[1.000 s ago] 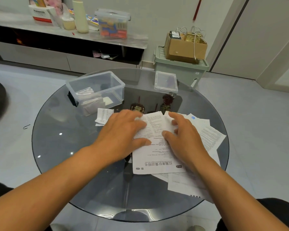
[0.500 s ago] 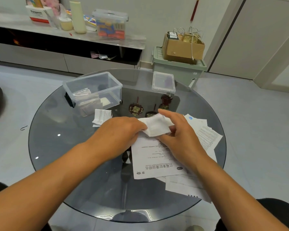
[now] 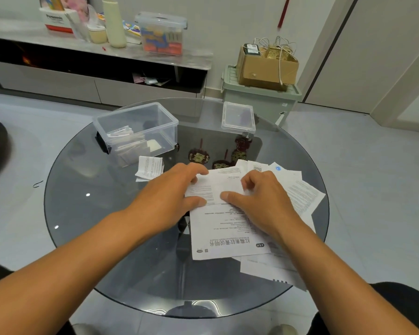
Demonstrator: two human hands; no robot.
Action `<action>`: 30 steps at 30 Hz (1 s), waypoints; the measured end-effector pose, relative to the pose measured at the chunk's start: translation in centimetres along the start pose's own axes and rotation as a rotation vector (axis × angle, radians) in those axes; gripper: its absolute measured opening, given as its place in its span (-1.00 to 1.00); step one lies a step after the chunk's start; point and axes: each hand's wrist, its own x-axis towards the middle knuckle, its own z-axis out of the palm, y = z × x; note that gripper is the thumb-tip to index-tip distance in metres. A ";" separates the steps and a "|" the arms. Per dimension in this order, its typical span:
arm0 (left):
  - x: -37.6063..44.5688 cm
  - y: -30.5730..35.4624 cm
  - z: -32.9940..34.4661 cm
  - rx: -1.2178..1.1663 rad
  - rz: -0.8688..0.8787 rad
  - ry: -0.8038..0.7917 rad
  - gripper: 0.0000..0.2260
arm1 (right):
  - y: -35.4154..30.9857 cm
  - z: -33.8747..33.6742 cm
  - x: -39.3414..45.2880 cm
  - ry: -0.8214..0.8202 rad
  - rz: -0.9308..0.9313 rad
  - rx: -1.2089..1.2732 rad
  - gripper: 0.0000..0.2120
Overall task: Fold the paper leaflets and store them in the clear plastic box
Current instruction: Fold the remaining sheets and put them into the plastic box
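A white printed leaflet [image 3: 225,235] lies on top of a pile of leaflets [image 3: 300,192] at the right of the round glass table [image 3: 87,213]. Its far end is folded over toward me. My left hand [image 3: 172,194] and my right hand [image 3: 257,197] both press and pinch that folded flap. The clear plastic box [image 3: 140,126] stands open at the back left with several folded leaflets inside. One folded leaflet [image 3: 150,166] lies on the glass just in front of the box.
The box's clear lid [image 3: 238,117] lies at the back of the table. Dark red ornaments [image 3: 198,155] show through the glass. Behind the table stand a green bin [image 3: 259,97] with a cardboard box on it and a low cabinet [image 3: 94,68].
The leaflet's far end, flat a second ago, was lifted and brought toward me; it now lies folded over, with both hands pressing it down.
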 end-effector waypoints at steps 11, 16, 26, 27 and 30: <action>0.4 -0.3 0.1 0.090 0.121 -0.066 -0.71 | -0.2 -0.8 -0.8 -0.062 -0.020 0.209 -0.42; 0.3 -0.1 -0.1 -0.150 -0.045 -0.040 -0.49 | -1.6 -0.8 -1.9 -0.169 -0.194 0.460 -0.75; 0.3 -0.7 -2.6 -0.201 -0.101 -0.208 -0.48 | -0.9 1.0 -1.5 -0.242 -0.411 0.102 -0.83; 0.3 -0.5 -2.2 -0.159 -0.095 -0.148 -0.58 | -0.9 1.1 -1.4 -0.232 -0.343 0.182 -0.84; 0.4 -0.1 -0.7 -0.041 -0.073 -0.066 -0.67 | -0.8 1.7 -0.9 -0.111 -0.180 0.285 -0.83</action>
